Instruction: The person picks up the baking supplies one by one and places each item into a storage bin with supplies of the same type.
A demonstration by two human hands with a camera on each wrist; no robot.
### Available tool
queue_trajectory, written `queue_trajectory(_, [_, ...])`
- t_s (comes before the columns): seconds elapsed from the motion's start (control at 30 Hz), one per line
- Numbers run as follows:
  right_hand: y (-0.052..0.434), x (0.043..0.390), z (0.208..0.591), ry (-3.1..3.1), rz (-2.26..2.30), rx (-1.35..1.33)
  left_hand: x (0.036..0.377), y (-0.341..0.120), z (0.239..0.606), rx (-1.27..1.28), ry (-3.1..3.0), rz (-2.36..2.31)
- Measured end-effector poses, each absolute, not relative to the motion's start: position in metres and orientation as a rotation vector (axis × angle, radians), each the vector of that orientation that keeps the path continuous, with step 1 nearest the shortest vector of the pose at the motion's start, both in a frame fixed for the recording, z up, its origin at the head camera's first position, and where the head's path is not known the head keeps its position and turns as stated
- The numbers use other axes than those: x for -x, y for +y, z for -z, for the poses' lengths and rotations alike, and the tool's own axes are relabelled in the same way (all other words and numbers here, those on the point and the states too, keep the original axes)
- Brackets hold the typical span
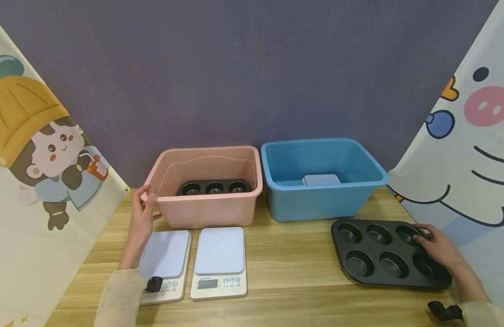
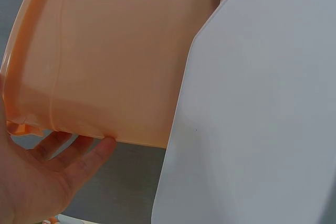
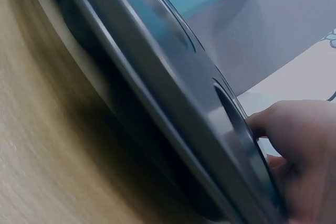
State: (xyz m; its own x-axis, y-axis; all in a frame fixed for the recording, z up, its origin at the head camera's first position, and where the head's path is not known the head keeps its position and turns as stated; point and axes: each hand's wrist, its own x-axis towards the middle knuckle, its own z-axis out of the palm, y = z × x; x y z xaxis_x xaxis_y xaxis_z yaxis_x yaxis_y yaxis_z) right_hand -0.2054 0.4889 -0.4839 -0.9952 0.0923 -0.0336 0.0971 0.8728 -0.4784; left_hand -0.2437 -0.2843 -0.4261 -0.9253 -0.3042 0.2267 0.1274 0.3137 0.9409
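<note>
Curling over the right rim of the black six-cup muffin tray (image 1: pixel 388 259), my right hand (image 1: pixel 442 250) has its fingers (image 1: pixel 422 234) on the top face by the far right cup, and the right wrist view shows a fingertip (image 3: pixel 273 121) pressed onto the tray's upper surface with the rest of the hand wrapped around its edge. That tray lies flat on the wooden table (image 1: pixel 289 272), its far edge just in front of the blue tub (image 1: pixel 323 179) and its right edge close to the cartoon curtain (image 1: pixel 472 150), so room on that side is tight; bare tabletop opens to its left. My left hand (image 1: pixel 140 218) grips the left rim of the pink tub (image 1: pixel 207 186), fingers (image 2: pixel 92 156) tucked under the lip and thumb against the corner. A second muffin tray (image 1: pixel 214 187) sits inside the pink tub; a pale flat scale (image 1: pixel 321 180) lies in the blue one. Just in front of the pink tub, two kitchen scales sit side by side, the left scale (image 1: pixel 164 263) under my forearm, the right scale (image 1: pixel 219 261) beside it with a narrow gap between.
</note>
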Motion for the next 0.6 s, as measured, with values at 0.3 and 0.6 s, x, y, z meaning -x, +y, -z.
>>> queue_trajectory(0.3, [0.486, 0.202, 0.474, 2.955, 0.864, -0.179, 0.244, -0.285, 0.426, -0.159, -2.251, 1.638])
queue_trajectory(0.6, [0.481, 0.198, 0.459, 2.894, 0.934, -0.149, 0.244, -0.285, 0.426, -0.173, -2.256, 1.649])
